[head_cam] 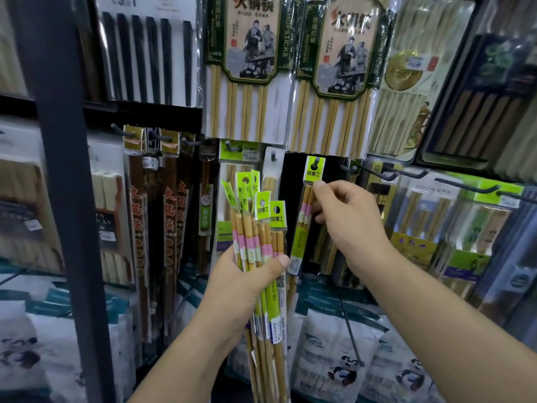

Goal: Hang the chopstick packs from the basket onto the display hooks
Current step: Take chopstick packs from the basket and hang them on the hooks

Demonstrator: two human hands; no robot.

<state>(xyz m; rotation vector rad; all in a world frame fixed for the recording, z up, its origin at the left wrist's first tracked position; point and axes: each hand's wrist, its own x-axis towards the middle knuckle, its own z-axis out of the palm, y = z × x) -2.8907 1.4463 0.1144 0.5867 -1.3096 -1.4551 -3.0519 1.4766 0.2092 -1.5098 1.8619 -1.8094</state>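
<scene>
My left hand (247,282) grips a bundle of several chopstick packs (258,228), upright, with lime-green header cards and pink-banded bamboo sticks. My right hand (345,219) pinches one more chopstick pack (303,228) just below its green header (314,169). The hole of that header sits over a dark display hook (316,162) at the centre of the rack. No basket is in view.
Larger packs of bamboo and dark chopsticks hang above and on both sides. Bare dark hooks (380,173) stick out to the right of my right hand. A dark upright post (66,199) stands at left. Bagged goods with panda prints (343,370) lie below.
</scene>
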